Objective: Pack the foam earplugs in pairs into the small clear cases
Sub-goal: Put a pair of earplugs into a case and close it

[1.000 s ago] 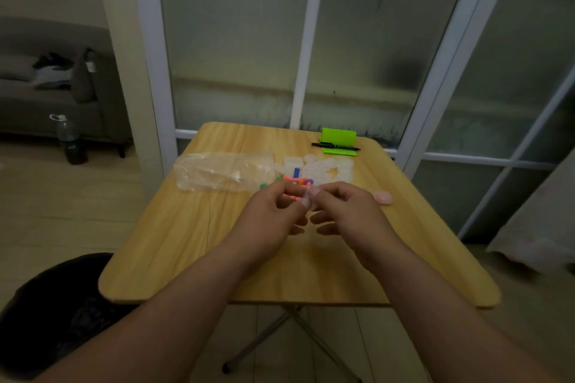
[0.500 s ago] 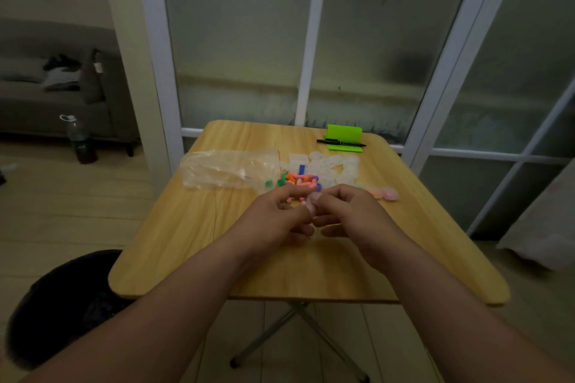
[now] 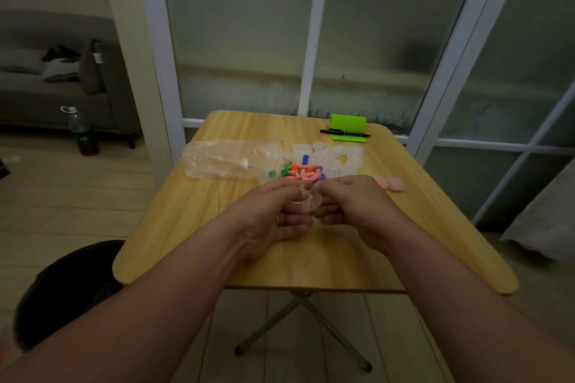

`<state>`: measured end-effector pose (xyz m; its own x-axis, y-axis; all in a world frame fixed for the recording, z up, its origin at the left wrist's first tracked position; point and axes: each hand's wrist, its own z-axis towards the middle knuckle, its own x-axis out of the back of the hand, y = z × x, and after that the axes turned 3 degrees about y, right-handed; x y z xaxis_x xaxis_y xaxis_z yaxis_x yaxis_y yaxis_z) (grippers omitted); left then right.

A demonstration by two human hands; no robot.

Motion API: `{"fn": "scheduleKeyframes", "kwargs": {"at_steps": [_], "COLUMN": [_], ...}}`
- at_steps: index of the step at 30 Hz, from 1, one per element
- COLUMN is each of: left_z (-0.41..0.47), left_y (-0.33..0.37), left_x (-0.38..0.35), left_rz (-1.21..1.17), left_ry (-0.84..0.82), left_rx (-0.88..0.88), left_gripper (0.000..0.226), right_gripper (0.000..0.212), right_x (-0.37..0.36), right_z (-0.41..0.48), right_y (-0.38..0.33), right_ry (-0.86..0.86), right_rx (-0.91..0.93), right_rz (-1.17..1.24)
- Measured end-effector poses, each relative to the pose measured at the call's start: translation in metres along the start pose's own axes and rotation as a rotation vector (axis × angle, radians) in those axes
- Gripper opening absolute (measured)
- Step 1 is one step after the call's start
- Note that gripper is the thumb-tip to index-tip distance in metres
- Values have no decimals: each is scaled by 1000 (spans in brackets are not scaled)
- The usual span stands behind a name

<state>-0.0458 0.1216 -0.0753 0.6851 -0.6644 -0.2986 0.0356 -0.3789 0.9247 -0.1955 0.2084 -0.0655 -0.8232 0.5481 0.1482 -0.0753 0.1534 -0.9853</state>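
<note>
Fingers (image 3: 294,222) of your left hand (image 3: 270,214) are curled in and pinch one end of a small clear case (image 3: 308,199), held just on your side of the heap of foam earplugs (image 3: 303,172). Your right hand (image 3: 357,205) grips the other end, its fingers (image 3: 329,218) curled the same way.

Left of the heap a plastic bag (image 3: 230,162) lies on the worktop (image 3: 186,242). Just beyond and right of the heap are the empty cases (image 3: 337,158).

Expect the case to be light, thin, stiff and slick, so hold it by its edges to leave the lid free. The earplugs should be soft and almost weightless; pinch each gently at mid-body.

The case's long axis seems to run from hand to hand, though blur hides whether it is open. The plugs in the heap point every way, so turn each pair to lie along the case's length.
</note>
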Motion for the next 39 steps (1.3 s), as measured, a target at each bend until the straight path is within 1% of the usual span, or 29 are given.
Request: {"fn": "scheduleKeyframes", "kwargs": {"at_steps": [3,7,9,10,13,15,18,19,21,23,25,27,30,34,39], "left_z": [0,0,0,0,-6,-9,-7,-7,-3,2,7,9,13,19,26], "left_y": [-1,-1,-2,-4,-9,-11,-7,-4,1,4,6,7,7,7,7], "left_x": [0,0,2,3,-1,-7,-10,-9,-5,-1,4,8,10,8,9], "left_rz": [-26,-81,-75,-62,-24,6,-8,-34,-89,-155,-222,-280,-311,-326,-345], "left_ry": [24,35,23,-6,-160,-186,-125,-115,-51,64,143,176,222,217,221], "left_rx": [15,72,121,141,164,153,165,185,203,207,191,173,173,186,186], "left_gripper": [26,26,29,33,43,39,22,25,47,57,56,54,54,55,55], "right_gripper": [17,13,12,12,10,11,12,12,13,15,17,18,18,19,21], "right_x": [3,7,9,9,6,2,-2,-1,1,9,18,24,20,8,-3], "right_z": [1,1,1,1,2,4,9,10,14,22,34,44,57,69,78], "right_y": [3,7,8,8,8,9,7,6,2,1,3,8,19,23,24], "right_ry": [46,129,123,116,71,38,9,-3,16,121,265,351,355,384,437], "right_rx": [9,95,137,167,288,330,336,328,295,284,330,354,373,378,353], "right_rz": [-52,-352,-396,-401,-441,-472,-408,-372,-289,-275,-405,-565,-699,-833,-932]}}
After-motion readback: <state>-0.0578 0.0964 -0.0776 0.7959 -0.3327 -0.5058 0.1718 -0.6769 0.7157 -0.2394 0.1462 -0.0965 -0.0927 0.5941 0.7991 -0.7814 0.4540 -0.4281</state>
